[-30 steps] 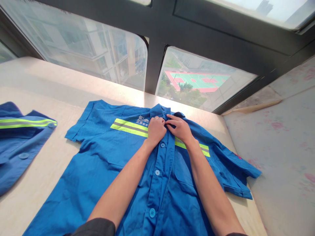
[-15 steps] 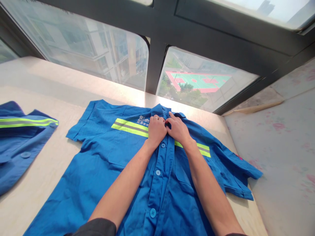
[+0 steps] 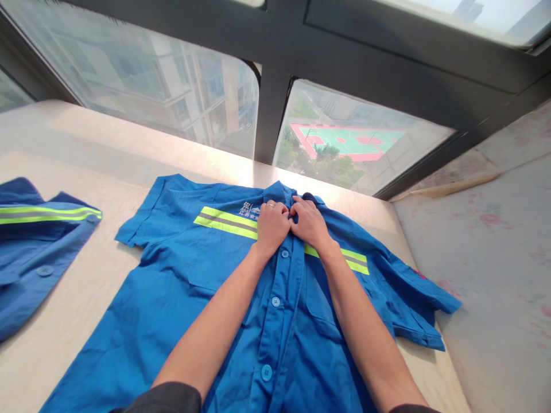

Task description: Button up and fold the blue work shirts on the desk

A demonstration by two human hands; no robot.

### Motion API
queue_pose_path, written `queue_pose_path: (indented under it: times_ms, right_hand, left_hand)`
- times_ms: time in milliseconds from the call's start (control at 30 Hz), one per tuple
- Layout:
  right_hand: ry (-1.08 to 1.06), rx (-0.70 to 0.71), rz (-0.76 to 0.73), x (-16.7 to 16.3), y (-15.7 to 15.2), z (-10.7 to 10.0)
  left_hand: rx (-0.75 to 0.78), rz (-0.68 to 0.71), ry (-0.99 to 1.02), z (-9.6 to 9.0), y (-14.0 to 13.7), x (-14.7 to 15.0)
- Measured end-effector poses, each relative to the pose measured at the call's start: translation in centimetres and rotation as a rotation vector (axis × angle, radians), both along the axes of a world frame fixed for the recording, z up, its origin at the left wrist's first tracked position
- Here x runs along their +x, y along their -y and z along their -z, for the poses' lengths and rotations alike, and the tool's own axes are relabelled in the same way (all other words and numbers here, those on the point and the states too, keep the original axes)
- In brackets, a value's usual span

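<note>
Head view shows left hand (image 3: 274,228) and right hand (image 3: 310,225) grasping the blue shirt (image 3: 167,287) at its front opening (image 3: 296,267) with curled fingers. The shirt lies spread beneath them; nearer the viewer than the right fingers is a chest pocket (image 3: 319,295), contents hidden.

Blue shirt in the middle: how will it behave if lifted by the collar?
The shirt is probably floppy: its cloth is creased and spread out on the sill. The sleeves would likely sag as the collar rises, since they splay loosely to either side. Rolling seems unlikely, given how flat it lies.
</note>
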State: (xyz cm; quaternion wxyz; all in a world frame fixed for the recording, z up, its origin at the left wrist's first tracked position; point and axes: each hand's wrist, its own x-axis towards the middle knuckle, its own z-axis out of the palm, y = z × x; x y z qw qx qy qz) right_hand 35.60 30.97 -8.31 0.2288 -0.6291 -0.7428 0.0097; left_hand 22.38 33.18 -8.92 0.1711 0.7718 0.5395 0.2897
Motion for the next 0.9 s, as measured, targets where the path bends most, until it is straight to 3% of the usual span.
queue_pose_path:
  times_ms: [233,433,633,900]
  right_hand:
    - [-0.013,-0.031,0.036,-0.2,0.0,0.3]
    - [0.037,-0.132,0.068,-0.7,0.3,-0.7]
    - [-0.040,-0.102,0.008,-0.2,0.7,-1.8]
    - [-0.127,-0.020,0.116,-0.3,0.7,-2.3]
  left_hand:
    - [0.017,0.024,-0.044,0.0,-0.1,0.0]
    - [0.042,0.053,-0.090,0.2,-0.2,-0.4]
    - [0.049,0.045,-0.077,0.3,-0.3,-0.5]
    - [0.079,0.153,-0.074,-0.1,-0.2,-0.8]
